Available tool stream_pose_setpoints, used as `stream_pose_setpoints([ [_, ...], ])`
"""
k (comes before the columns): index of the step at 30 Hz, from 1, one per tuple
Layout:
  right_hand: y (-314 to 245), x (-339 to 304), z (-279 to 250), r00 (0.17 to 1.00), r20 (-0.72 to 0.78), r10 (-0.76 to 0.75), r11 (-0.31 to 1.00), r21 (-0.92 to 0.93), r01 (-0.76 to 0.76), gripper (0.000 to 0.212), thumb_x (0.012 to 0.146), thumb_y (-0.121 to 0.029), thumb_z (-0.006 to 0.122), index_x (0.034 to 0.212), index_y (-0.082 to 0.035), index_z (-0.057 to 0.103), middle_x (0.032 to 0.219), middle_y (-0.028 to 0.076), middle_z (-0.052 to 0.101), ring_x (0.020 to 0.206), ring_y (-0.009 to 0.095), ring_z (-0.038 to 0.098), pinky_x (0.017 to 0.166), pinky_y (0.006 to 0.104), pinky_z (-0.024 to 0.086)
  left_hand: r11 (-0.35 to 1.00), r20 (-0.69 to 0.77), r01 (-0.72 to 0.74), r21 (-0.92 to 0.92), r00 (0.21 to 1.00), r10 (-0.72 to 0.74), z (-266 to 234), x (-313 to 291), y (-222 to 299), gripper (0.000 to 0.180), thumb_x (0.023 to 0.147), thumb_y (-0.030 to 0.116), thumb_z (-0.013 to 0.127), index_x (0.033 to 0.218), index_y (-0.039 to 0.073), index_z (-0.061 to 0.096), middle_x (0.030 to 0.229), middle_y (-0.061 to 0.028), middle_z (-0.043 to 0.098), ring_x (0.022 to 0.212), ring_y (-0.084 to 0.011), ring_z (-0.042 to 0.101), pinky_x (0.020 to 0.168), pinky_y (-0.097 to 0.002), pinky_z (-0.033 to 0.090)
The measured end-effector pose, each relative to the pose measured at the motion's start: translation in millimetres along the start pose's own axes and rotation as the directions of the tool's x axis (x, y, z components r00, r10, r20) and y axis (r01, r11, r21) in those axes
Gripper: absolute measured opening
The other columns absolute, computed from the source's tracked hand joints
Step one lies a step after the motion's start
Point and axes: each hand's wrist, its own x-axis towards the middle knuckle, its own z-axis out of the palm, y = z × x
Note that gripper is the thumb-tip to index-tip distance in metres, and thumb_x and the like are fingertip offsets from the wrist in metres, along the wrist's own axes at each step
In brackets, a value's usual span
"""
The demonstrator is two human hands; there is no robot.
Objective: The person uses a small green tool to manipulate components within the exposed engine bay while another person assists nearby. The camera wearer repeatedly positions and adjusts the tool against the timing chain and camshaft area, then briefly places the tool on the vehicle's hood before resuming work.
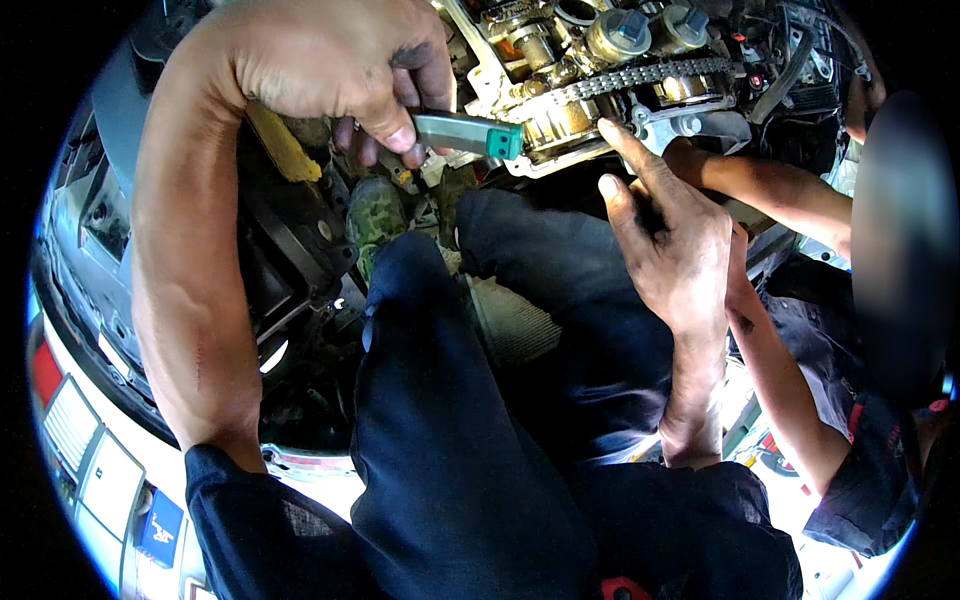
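My left hand [340,70] grips a slim grey bar-shaped work light [460,132] with a green end, held beside the open engine [488,78]. Thumb and fingers close round its body. My right hand [675,245] holds nothing: its index finger stretches toward a round metal part under the timing chain [620,83], the thumb stands apart and the other fingers curl. Whether the fingertip touches the metal, I cannot tell. The chain runs across the oily, brightly lit engine top. Two round grey parts with blue centres, one a capped cylinder [617,38], sit behind it.
At the right, a co-worker's forearm [790,195] reaches toward a silver bracket [665,125], close to my right hand. My legs [430,350] stand within the engine bay. Black plastic parts [290,255] and a yellow piece [283,145] lie left. A ribbed pale part [515,320] sits between my legs.
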Motion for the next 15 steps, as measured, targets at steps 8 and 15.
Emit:
stream_pose_setpoints([
  [8, 0, -2, -11, 0.998, -0.064, 0.011, 0.999, -0.036, -0.013, 0.043, 0.097, -0.019, 0.073, 0.139, -0.013, 0.067, 0.08, 0.006, 0.069, 0.063, 0.008, 0.053, 0.059, 0.0259, 0.047, 0.993, -0.385, -0.075, 0.087, 0.917, 0.103, -48, -10, -23, 0.028, 0.093, 0.01, 0.074, 0.118, 0.0, 0.07, 0.099, -0.0102, 0.078, 0.084, -0.0156, 0.073, 0.071, -0.0298, 0.055],
  [15, -2, 6, 3, 0.997, 0.002, 0.071, 0.996, 0.052, -0.071, 0.043, 0.096, -0.024, 0.072, 0.137, -0.01, 0.066, 0.106, 0.019, 0.076, 0.094, 0.032, 0.076, 0.081, 0.0395, 0.06, 0.997, -0.775, -0.019, 0.081, 0.628, 0.075, -135, -10, -88, 0.031, 0.089, 0.006, 0.075, 0.118, -0.001, 0.065, 0.098, -0.013, 0.078, 0.081, -0.0175, 0.074, 0.067, -0.0301, 0.057],
])
